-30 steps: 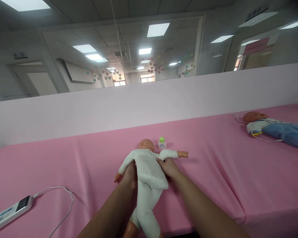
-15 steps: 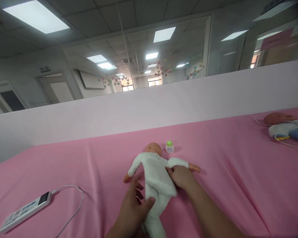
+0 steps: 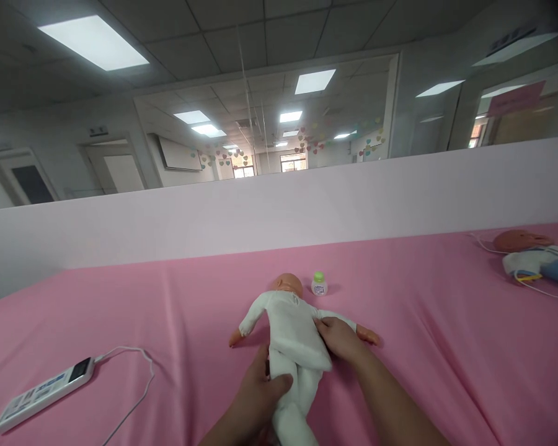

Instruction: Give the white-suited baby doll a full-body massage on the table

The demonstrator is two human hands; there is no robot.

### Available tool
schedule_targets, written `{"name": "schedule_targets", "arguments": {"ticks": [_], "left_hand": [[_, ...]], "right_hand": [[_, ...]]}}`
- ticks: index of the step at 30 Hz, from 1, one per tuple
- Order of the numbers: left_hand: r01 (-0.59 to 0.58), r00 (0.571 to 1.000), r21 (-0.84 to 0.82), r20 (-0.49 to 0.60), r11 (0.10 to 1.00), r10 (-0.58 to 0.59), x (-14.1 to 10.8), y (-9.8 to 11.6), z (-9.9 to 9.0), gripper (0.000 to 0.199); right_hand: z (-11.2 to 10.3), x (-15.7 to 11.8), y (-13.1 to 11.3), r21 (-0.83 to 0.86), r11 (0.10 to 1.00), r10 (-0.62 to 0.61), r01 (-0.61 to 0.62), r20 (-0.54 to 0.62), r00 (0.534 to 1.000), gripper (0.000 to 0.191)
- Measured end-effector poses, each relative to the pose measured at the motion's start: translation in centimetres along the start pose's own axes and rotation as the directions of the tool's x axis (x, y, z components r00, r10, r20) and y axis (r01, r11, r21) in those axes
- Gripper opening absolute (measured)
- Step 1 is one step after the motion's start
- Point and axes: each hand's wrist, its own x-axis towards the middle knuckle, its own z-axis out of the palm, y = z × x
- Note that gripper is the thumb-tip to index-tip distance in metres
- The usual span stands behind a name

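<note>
A baby doll (image 3: 295, 325) with a white cloth body lies on the pink sheet (image 3: 204, 310), its head away from me and its arms spread. My left hand (image 3: 263, 387) is wrapped round the doll's upper leg on the left, thumb on top and the other fingers mostly hidden behind it. At the doll's side, just under its arm on the right, my right hand (image 3: 337, 334) grips the cloth body between thumb and fingers. Close to the doll's head stands a small clear bottle (image 3: 319, 286) with a green cap.
A white handheld device (image 3: 46, 393) with a dark screen lies at the left, its cable (image 3: 149, 371) curling toward me. Another doll (image 3: 539, 257), with tubes around it, lies at the far right. Behind the sheet runs a white wall (image 3: 260, 214) with glass above.
My left hand has closed from a loose, spread pose onto the doll's leg. My right hand keeps its hold on the doll's side. The camera view has tilted up slightly.
</note>
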Motion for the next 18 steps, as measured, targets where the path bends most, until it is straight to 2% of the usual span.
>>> {"name": "schedule_targets", "arguments": {"ticks": [3, 8, 11, 15, 18], "left_hand": [[0.081, 0.997, -0.204, -0.001, 0.976, -0.082, 0.0, -0.2, 0.9, 0.064], [0.118, 0.991, -0.29, -0.033, 0.95, -0.133, -0.2, 0.3, 1.9, 0.061], [0.116, 0.993, -0.406, 0.026, 0.906, -0.115, -0.2, 0.6, 2.1, 0.056], [0.144, 0.988, -0.634, 0.132, 0.76, -0.077, 0.4, 0.0, 2.7, 0.051], [0.177, 0.982, -0.68, 0.167, 0.712, -0.085, 0.7, -0.6, 3.1, 0.045]], "right_hand": [[-0.1, 0.1, 0.1, 0.063, 0.998, -0.031, 0.028, 0.041, 0.999, 0.063], [0.1, 0.5, 0.7, 0.102, 0.994, -0.033, 0.028, 0.046, 0.998, 0.069], [0.3, 1.0, 1.3, 0.134, 0.991, -0.023, 0.018, 0.037, 0.999, 0.069], [0.5, 2.0, 2.0, 0.2, 0.98, -0.008, -0.002, 0.049, 0.999, 0.068], [0.5, 2.4, 2.2, 0.22, 0.975, 0.009, -0.018, 0.041, 0.999, 0.064]]}}
